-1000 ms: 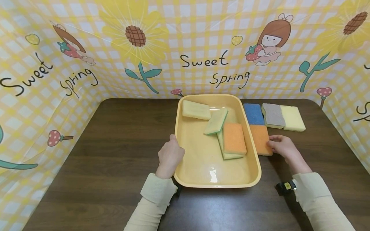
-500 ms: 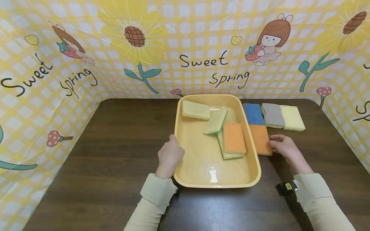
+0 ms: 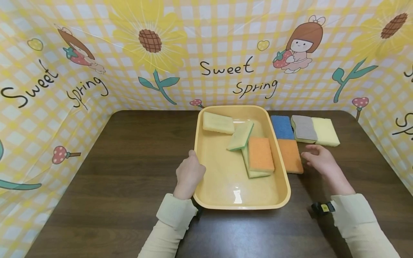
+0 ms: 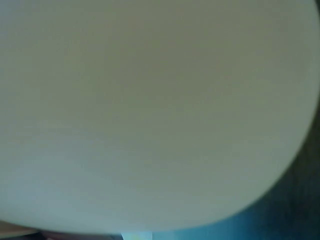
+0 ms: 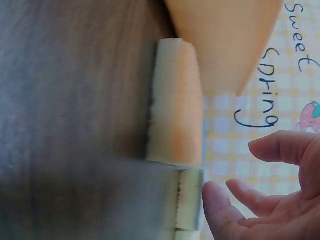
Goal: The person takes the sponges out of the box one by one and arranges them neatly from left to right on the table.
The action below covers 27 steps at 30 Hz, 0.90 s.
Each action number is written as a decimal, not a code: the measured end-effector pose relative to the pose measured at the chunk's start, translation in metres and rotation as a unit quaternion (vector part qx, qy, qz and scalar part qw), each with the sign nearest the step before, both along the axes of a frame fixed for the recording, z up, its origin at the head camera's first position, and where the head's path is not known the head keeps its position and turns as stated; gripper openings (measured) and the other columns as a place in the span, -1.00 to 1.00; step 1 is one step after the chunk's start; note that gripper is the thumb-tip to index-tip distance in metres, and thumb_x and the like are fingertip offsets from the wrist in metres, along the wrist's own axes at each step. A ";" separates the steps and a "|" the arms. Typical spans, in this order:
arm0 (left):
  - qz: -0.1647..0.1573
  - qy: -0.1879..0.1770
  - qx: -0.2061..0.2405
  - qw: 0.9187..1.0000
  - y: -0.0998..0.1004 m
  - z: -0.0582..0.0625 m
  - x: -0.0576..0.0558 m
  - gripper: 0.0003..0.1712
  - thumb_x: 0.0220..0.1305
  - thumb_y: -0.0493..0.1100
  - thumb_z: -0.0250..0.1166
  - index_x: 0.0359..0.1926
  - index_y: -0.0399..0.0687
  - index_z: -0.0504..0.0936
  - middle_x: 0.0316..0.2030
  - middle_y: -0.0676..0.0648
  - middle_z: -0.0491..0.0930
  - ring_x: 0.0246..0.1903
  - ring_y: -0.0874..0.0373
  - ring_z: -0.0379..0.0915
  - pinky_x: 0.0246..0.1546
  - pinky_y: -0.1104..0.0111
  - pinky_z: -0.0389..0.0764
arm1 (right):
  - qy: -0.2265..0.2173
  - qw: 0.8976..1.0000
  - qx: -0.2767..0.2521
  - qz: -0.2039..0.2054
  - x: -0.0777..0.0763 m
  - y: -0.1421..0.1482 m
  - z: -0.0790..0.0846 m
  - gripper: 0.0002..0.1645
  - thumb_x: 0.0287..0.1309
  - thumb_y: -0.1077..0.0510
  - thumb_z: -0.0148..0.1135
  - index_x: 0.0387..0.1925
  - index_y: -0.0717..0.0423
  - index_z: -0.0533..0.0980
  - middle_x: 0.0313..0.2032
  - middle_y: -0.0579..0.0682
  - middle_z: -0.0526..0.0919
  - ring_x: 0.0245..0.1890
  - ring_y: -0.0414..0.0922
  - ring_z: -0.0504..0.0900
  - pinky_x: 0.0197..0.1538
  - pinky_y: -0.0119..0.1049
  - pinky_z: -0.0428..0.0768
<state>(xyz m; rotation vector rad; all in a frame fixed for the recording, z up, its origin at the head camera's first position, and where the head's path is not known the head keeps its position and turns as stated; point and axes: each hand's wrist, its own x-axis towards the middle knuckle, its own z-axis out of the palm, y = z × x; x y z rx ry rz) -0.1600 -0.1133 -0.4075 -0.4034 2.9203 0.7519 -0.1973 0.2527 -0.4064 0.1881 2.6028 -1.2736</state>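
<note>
- Right of the tray [image 3: 240, 207], an orange sponge [image 3: 291, 156] lies flat
- Left hand [image 3: 190, 174] grips the tray's left rim; right hand [image 3: 320, 160], fingers parted and empty, just beside the sponge
- Likely sponge handling; lifting it would call for a pinch

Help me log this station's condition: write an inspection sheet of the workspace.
Surface: dark wood-look table.
Job's things: yellow tray holding four sponges, its orange sponge lying on a pale sponge; right of the tray, a blue sponge, gray sponge, pale yellow sponge and outer orange sponge.
Clutter: nothing seen.
Hands: left hand grips the tray's left side; right hand holds nothing, beside the outer orange sponge.
Cables: nothing seen.
Surroundings: yellow-checked backdrop printed with flowers and "Sweet Spring".
</note>
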 end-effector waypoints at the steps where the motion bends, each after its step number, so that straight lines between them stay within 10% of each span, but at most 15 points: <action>1: 0.000 0.001 0.000 1.000 0.000 0.000 0.000 -0.73 0.16 -0.24 0.09 -0.12 -0.25 0.34 -0.50 -0.21 0.55 -0.57 -0.01 0.46 -0.58 0.18 0.38 | 0.000 1.000 0.002 0.000 0.000 0.000 0.002 -0.28 0.33 0.10 -0.09 0.31 0.54 0.05 0.18 0.54 0.27 -0.18 -0.07 0.54 -0.19 -0.39 0.51; 6: 0.000 -0.001 -0.003 1.000 0.000 0.000 0.000 -0.74 0.17 -0.23 0.10 -0.12 -0.25 0.34 -0.49 -0.22 0.56 -0.56 -0.02 0.47 -0.57 0.16 0.40 | 0.001 1.000 0.004 -0.001 0.002 -0.003 0.014 -0.22 0.35 0.04 -0.14 0.36 0.52 -0.04 0.19 0.55 0.24 0.01 0.27 0.43 -0.03 -0.09 0.44; 27: -0.001 -0.002 -0.001 1.000 0.000 0.001 0.000 -0.74 0.16 -0.24 0.07 -0.12 -0.26 0.34 -0.49 -0.21 0.55 -0.57 -0.01 0.46 -0.58 0.18 0.39 | 0.058 0.997 -0.013 0.044 0.015 -0.041 0.055 -0.28 0.39 0.04 -0.13 0.38 0.42 0.01 0.26 0.54 0.19 0.27 0.39 0.22 0.21 0.23 0.30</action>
